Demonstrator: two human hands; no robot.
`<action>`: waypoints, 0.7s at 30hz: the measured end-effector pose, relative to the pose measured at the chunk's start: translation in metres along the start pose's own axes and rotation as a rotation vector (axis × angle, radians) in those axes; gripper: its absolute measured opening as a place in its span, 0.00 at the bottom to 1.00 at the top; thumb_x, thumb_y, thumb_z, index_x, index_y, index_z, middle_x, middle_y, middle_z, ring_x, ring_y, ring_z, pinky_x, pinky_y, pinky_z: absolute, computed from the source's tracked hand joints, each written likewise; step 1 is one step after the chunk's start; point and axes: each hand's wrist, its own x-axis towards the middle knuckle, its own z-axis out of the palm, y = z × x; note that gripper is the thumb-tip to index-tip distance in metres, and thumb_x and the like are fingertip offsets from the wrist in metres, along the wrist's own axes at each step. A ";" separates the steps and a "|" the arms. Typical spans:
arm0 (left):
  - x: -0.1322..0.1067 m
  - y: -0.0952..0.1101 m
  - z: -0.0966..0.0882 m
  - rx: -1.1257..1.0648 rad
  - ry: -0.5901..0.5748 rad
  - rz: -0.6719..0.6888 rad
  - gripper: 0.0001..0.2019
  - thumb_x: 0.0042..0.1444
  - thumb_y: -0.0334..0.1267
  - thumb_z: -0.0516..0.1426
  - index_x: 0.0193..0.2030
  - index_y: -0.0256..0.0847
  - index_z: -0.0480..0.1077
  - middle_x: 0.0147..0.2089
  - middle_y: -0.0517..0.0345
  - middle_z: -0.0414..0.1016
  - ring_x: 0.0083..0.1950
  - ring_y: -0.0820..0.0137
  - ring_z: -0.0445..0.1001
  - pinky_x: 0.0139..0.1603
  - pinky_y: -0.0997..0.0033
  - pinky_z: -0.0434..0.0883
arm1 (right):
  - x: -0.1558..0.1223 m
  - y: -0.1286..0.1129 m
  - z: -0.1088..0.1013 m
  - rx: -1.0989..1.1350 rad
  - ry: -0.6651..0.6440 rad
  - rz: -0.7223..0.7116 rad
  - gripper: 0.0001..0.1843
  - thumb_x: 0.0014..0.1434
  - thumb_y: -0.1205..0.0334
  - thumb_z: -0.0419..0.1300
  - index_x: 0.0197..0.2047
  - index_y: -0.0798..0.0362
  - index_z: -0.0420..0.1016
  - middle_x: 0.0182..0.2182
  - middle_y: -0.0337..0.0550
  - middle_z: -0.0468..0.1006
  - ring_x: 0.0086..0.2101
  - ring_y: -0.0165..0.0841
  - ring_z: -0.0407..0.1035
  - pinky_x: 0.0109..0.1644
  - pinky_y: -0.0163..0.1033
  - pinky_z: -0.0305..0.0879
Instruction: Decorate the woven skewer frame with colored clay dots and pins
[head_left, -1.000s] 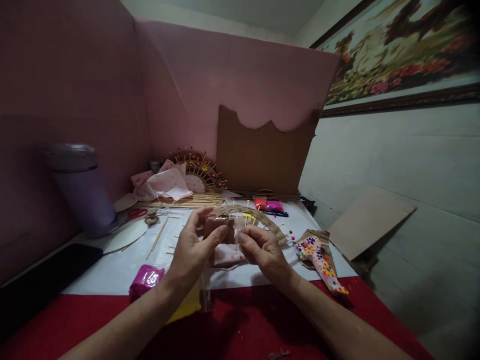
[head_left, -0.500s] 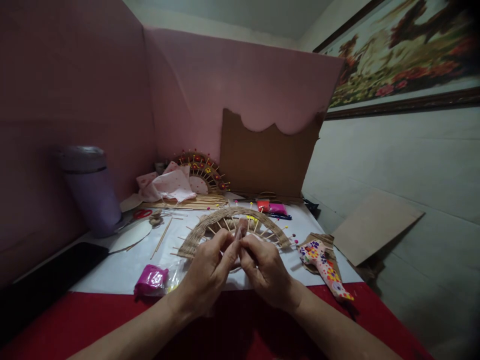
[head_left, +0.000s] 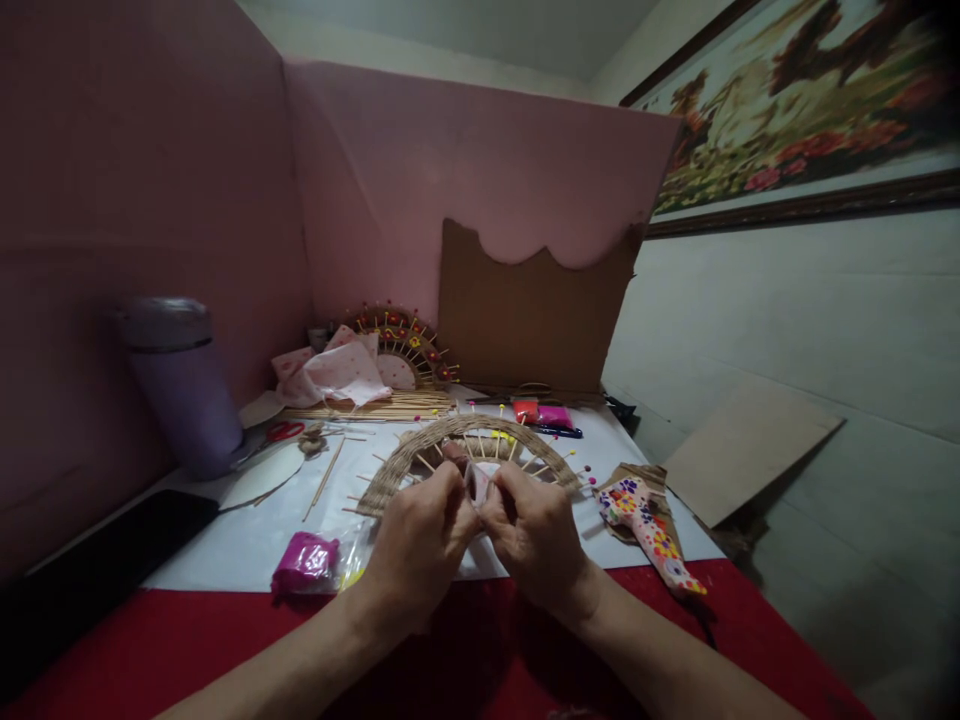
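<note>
My left hand [head_left: 424,525] and my right hand [head_left: 532,530] meet at the front middle of the table, fingers pinched. Between them is a small thin plastic packet [head_left: 477,484], pale and partly see-through; a brown lump [head_left: 454,452] shows at its left end. The fingers hide much of it. Right behind the hands lies a half-ring fan [head_left: 401,455] woven of brown cord on thin sticks, some tipped with pink and yellow balls. Left of my left hand is a magenta clay packet [head_left: 306,562].
A purple tumbler [head_left: 184,400] stands at left, near red scissors [head_left: 285,431]. Thin sticks [head_left: 375,405], pink cloth [head_left: 337,365] and a decorated fan [head_left: 401,335] sit at the back. A flower-patterned figure [head_left: 649,530] lies on cardboard at right.
The packet has turned between my fingers; its brown end now points left and its pale, thin part shows. Both hands have stayed together in nearly the same place.
</note>
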 end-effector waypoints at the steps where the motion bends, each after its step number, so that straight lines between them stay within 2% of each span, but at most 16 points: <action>1: 0.000 0.000 0.000 0.008 0.020 -0.005 0.08 0.50 0.33 0.56 0.22 0.42 0.62 0.19 0.64 0.62 0.20 0.73 0.58 0.25 0.72 0.51 | 0.000 0.000 0.000 0.025 -0.008 0.008 0.10 0.55 0.72 0.49 0.24 0.51 0.58 0.18 0.35 0.60 0.19 0.28 0.56 0.25 0.35 0.48; 4: 0.000 0.002 -0.001 -0.049 0.096 0.007 0.07 0.48 0.32 0.58 0.23 0.42 0.64 0.20 0.64 0.64 0.21 0.73 0.60 0.26 0.73 0.54 | 0.002 -0.002 -0.002 0.114 -0.030 0.009 0.11 0.56 0.71 0.49 0.24 0.51 0.57 0.17 0.33 0.59 0.19 0.27 0.55 0.25 0.34 0.49; 7: 0.000 0.005 -0.002 -0.161 0.108 0.051 0.06 0.49 0.30 0.57 0.24 0.43 0.69 0.23 0.61 0.69 0.24 0.72 0.63 0.28 0.73 0.58 | 0.002 -0.006 -0.005 0.180 -0.004 0.014 0.11 0.56 0.71 0.49 0.24 0.51 0.58 0.17 0.33 0.59 0.19 0.27 0.55 0.25 0.34 0.51; 11: 0.001 0.006 -0.003 -0.186 0.120 0.126 0.09 0.49 0.28 0.57 0.32 0.44 0.76 0.29 0.56 0.75 0.30 0.68 0.68 0.34 0.70 0.62 | -0.001 -0.010 -0.007 0.201 0.051 0.015 0.10 0.57 0.71 0.49 0.25 0.51 0.60 0.18 0.33 0.58 0.19 0.27 0.55 0.25 0.35 0.52; 14: 0.002 0.006 -0.007 -0.222 0.156 0.122 0.11 0.46 0.26 0.59 0.35 0.44 0.78 0.30 0.56 0.77 0.31 0.67 0.70 0.36 0.69 0.65 | -0.001 -0.008 -0.010 0.245 0.016 -0.047 0.08 0.59 0.69 0.50 0.28 0.51 0.63 0.20 0.35 0.62 0.21 0.28 0.59 0.27 0.35 0.56; 16: 0.003 0.006 -0.010 -0.272 0.177 0.093 0.12 0.45 0.26 0.60 0.35 0.44 0.78 0.30 0.56 0.77 0.30 0.68 0.71 0.35 0.69 0.66 | 0.002 -0.004 -0.015 0.237 0.052 -0.086 0.02 0.59 0.64 0.55 0.33 0.51 0.65 0.24 0.38 0.67 0.25 0.31 0.63 0.31 0.37 0.60; 17: 0.004 0.006 -0.012 -0.310 0.184 0.064 0.12 0.44 0.27 0.60 0.35 0.43 0.78 0.30 0.56 0.77 0.29 0.69 0.71 0.34 0.70 0.67 | 0.005 -0.002 -0.017 0.199 0.108 -0.094 0.07 0.57 0.60 0.58 0.37 0.52 0.65 0.29 0.41 0.69 0.29 0.33 0.64 0.34 0.39 0.62; 18: 0.005 0.007 -0.013 -0.360 0.183 0.021 0.11 0.45 0.27 0.60 0.36 0.43 0.78 0.30 0.56 0.77 0.28 0.69 0.71 0.32 0.70 0.68 | 0.008 0.001 -0.020 0.152 0.157 -0.101 0.16 0.53 0.56 0.62 0.42 0.53 0.65 0.34 0.45 0.69 0.34 0.37 0.66 0.38 0.42 0.64; 19: 0.007 0.007 -0.015 -0.421 0.171 -0.029 0.11 0.45 0.28 0.60 0.36 0.43 0.78 0.29 0.57 0.77 0.27 0.70 0.71 0.29 0.70 0.68 | 0.011 0.003 -0.022 0.088 0.161 -0.121 0.25 0.50 0.53 0.64 0.47 0.55 0.64 0.40 0.50 0.68 0.40 0.41 0.65 0.43 0.46 0.64; 21: 0.009 0.008 -0.017 -0.553 0.115 -0.130 0.11 0.45 0.29 0.59 0.35 0.42 0.78 0.27 0.58 0.76 0.23 0.71 0.70 0.24 0.71 0.69 | 0.016 0.006 -0.025 -0.013 0.136 -0.150 0.35 0.48 0.50 0.65 0.54 0.57 0.60 0.48 0.56 0.65 0.48 0.47 0.61 0.50 0.52 0.60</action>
